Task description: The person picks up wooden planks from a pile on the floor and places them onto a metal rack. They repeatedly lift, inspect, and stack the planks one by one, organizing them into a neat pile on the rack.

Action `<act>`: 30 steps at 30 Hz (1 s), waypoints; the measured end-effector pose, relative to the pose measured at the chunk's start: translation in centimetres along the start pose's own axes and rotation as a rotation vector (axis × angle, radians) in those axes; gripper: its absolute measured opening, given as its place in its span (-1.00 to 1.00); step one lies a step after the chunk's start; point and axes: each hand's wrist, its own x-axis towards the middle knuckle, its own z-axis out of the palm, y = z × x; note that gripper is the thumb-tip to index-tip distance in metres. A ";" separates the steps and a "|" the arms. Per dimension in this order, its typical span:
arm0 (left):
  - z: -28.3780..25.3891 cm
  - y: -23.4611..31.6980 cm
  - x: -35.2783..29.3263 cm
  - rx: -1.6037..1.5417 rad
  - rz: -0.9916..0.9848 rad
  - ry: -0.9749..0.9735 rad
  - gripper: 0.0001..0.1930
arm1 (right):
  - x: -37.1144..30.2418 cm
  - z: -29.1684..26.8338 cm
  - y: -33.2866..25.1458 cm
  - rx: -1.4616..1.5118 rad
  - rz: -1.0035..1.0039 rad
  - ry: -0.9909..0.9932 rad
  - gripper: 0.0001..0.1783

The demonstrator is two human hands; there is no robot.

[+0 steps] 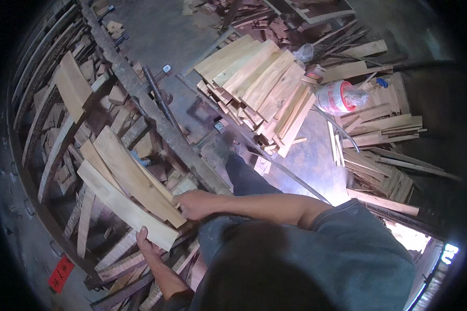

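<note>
The left hand curls its fingers under the near end of the lower pale plank; the right hand closes on the end of the upper planks just above; held only at one end, the stack may fan apart and slide into the scrap-wood bin beyond the fingertips.

A neat stack of pale planks lies on the concrete floor. Just beside it sits a red-and-white roll wrapped in clear plastic. Loose offcuts spread to the right. A rusty metal rail runs diagonally, and a red tag lies lower left.
</note>
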 end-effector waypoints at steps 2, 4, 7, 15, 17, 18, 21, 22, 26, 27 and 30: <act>-5.2 -0.6 2.9 0.332 -0.064 0.104 -0.47 | -2.4 -2.8 0.4 0.047 -0.023 0.160 -0.51; -5.9 0.9 4.1 0.694 -0.057 0.145 -0.57 | -4.5 -5.1 2.9 0.181 0.064 0.327 -0.59; -3.5 3.0 6.0 0.719 0.204 0.168 -0.40 | -8.4 -8.6 9.4 0.598 0.201 0.616 -0.61; -2.2 3.2 11.1 1.100 0.495 0.523 -0.40 | -12.3 -15.1 33.8 1.118 0.462 1.313 -0.89; 7.0 3.8 9.5 1.342 0.726 0.576 -0.46 | -12.8 -17.2 35.9 0.884 0.603 1.386 -0.90; 12.5 4.1 8.7 1.413 0.843 0.542 -0.47 | -12.6 -18.3 37.1 0.790 0.667 1.399 -0.93; 27.4 2.3 8.7 1.377 1.089 0.258 -0.51 | -11.5 -20.6 41.7 1.150 0.575 1.338 -0.81; 31.9 1.6 9.7 1.282 1.142 0.023 -0.50 | -10.6 -21.1 42.1 1.218 0.528 1.372 -0.78; 46.4 -3.8 16.3 1.265 0.826 -0.328 -0.34 | -10.4 -23.2 39.2 1.433 0.516 1.342 -0.68; 48.7 -5.2 19.7 1.267 0.752 -0.358 -0.31 | -10.7 -23.9 37.5 1.297 0.478 1.355 -0.64; 56.8 -7.8 25.7 1.394 0.686 -0.400 -0.22 | -10.1 -24.4 37.1 0.994 0.368 1.434 -0.52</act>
